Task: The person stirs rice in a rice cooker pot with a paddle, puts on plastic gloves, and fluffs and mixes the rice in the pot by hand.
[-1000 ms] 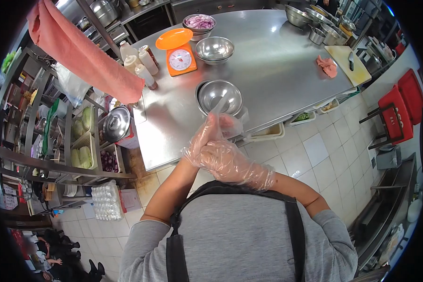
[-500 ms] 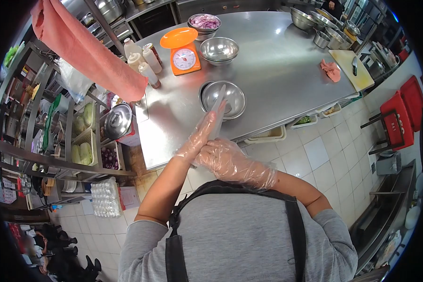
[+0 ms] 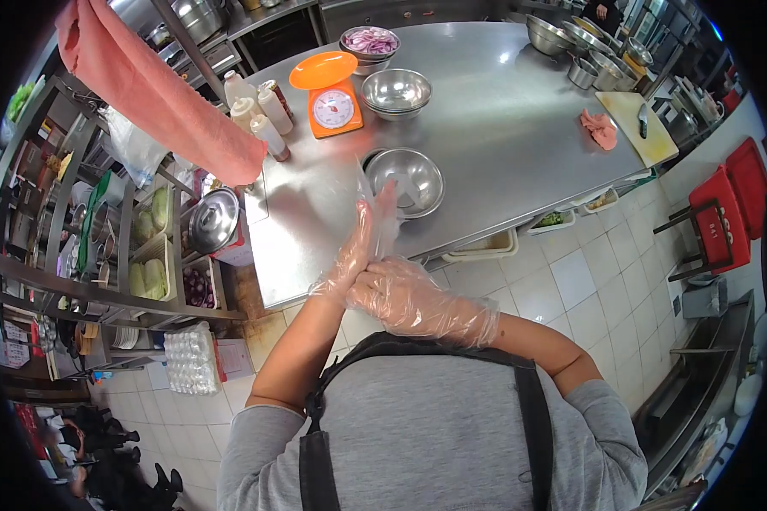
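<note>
My left hand (image 3: 354, 251) is stretched out over the near edge of the steel table (image 3: 503, 128), in a clear plastic glove whose loose finger ends reach past my fingertips. My right hand (image 3: 400, 294), gloved the same way, is closed at the left palm and pinches the plastic glove (image 3: 387, 228) there. Just beyond my left fingertips are nested steel bowls (image 3: 428, 189), partly seen through the plastic. Behind them stands another stack of steel bowls (image 3: 398, 88).
An orange scale (image 3: 332, 111), squeeze bottles (image 3: 268, 136) and a bowl of sliced onion (image 3: 371, 40) stand farther back. At right lie a pink cloth (image 3: 599, 129) and a cutting board (image 3: 635, 132) with a knife (image 3: 643, 121). A pink towel (image 3: 162, 94) hangs at left.
My left fingers have spread, with the thumb side parting from the rest, and both hands have shifted slightly left. My right hand stays closed at the left palm.
</note>
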`<state>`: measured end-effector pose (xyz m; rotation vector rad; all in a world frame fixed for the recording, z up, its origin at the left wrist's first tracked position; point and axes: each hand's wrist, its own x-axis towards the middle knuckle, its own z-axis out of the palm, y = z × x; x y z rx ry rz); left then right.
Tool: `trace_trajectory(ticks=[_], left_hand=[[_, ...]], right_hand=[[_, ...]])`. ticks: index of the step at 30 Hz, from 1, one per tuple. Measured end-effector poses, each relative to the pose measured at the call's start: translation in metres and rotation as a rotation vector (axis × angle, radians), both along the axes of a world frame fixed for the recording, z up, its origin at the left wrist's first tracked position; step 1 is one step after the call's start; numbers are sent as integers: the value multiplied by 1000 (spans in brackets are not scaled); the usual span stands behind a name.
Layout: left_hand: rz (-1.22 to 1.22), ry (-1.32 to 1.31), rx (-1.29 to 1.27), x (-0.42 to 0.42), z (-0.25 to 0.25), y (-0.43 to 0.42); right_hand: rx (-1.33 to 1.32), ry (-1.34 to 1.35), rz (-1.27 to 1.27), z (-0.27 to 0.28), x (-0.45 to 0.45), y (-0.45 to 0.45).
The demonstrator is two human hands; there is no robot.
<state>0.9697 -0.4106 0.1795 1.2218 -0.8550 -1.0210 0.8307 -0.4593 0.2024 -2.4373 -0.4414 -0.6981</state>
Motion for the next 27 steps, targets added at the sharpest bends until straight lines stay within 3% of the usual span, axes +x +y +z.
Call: trace_trajectory(ticks=[6,11,15,18,20,24,27], left_hand=[[-20,146,165,1,7,11],[3,70,141,-11,14,15],[138,343,260,-22,32,13],[75,383,90,-22,23,19],[134,382,28,-13,-5,13],[273,249,-5,-17,1,10],[182,463,-63,-22,5,8]], right_hand=[[36,73,28,9,-1,5],[-78,-8,59,19,-8,7],[-189,-9,62,24,-8,8],[-232,0,58,26,-8,11],[-204,-59,38,22,-5,10],[-152,-57,68,8,-7,13],[44,-108,80,-4,-5,17]])
